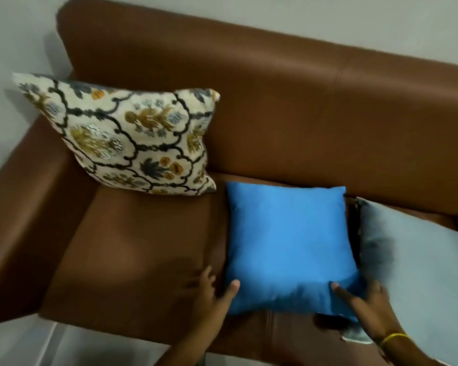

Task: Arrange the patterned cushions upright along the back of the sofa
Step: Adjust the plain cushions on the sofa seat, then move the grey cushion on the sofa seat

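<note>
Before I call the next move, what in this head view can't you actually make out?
- Pale grey cushion, head view: cut off by the right edge, near side motion-blurred; whether its hidden face is patterned is unclear.
- Right hand: fingers blurred, partly under the blue cushion; grip unclear.
- Left hand: blurred; contact with the blue cushion uncertain.
- Sofa: right end cut off by the frame.

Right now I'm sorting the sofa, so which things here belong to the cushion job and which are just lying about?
Job: patterned cushion, upright against the sofa back; pale grey cushion, pattern showing at its edge.

Lying about: blue cushion, plain, gripped by left hand and right hand.
</note>
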